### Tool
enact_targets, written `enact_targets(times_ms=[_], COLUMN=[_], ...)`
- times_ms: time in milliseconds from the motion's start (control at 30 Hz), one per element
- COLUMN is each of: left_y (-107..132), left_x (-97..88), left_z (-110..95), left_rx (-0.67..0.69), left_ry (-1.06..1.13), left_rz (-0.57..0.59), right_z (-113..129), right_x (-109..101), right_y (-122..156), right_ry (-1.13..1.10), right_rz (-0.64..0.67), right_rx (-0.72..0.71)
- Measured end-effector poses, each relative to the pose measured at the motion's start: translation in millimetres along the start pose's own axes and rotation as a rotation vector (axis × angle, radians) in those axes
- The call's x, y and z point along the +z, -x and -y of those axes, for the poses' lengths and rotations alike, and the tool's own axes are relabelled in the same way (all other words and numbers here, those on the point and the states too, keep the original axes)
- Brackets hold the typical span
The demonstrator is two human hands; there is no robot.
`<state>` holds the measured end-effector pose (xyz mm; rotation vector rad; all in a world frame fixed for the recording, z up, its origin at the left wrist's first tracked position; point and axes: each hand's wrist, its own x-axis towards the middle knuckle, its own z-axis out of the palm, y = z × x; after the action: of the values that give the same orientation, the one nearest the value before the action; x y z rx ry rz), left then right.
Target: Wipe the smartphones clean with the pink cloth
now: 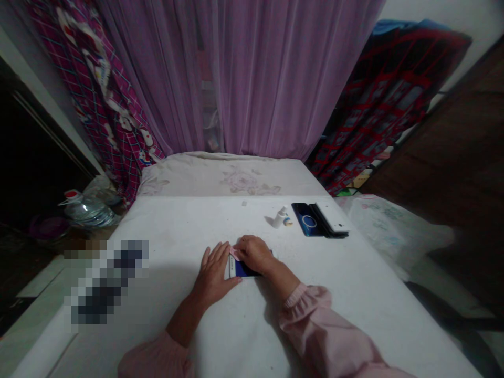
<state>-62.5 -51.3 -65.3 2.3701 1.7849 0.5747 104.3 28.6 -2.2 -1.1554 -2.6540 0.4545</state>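
A phone with a dark blue screen [241, 269] lies flat on the white table [165, 231], mostly covered by my hands. My left hand [213, 274] rests flat beside it, fingers stretched out, its thumb against the phone's near edge. My right hand [255, 254] is curled over the phone's far end, fingers pressed on a small pink piece [235, 254] at the top left corner of the phone. Both arms wear pink sleeves.
At the far right of the table are a small white bottle [280, 217], a tiny cap [289, 222], a blue phone case with a ring [308, 220] and a white phone [333, 217]. A purple curtain [252, 79] hangs behind. Plastic bags lie right of the table.
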Motion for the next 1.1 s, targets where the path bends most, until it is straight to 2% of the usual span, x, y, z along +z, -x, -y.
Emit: enact_targets(times_ms=[100,300,467,567,767,867,967,1100], left_y=[-2,-6,-11,-13,-10,-9,-10,-10], left_x=[-4.9,-13.2,-13.9,-11.6,-2.0,-0.2,-2.1,-6.1], left_z=[-2,-6,-7,-4,3,4,2,-3], left_rx=[-0.001,0.030,0.053,0.060,0.102,0.104,0.110,0.116], left_ry=[0.036,0.061,0.058,0.044,-0.009,-0.030,-0.031,-0.024], left_rz=[0.042,0.068,0.067,0.058,0.050,0.050,0.058,0.038], right_z=[-11,-58,-77,-69,-14,-1,-15,-57], right_x=[-6,-16,-18,-15,1,7,7,-2], right_y=[12,62,97,88,28,18,34,83], right_ry=[-0.017,-0.124,-0.049,-0.032,0.004,-0.007,-0.043,-0.110], right_rz=[-0.020,-0.070,-0.108,-0.099,-0.121,-0.151,-0.163,-0.191], right_rx=[0.007,0.075,0.150,0.157,0.052,0.056,0.056,0.095])
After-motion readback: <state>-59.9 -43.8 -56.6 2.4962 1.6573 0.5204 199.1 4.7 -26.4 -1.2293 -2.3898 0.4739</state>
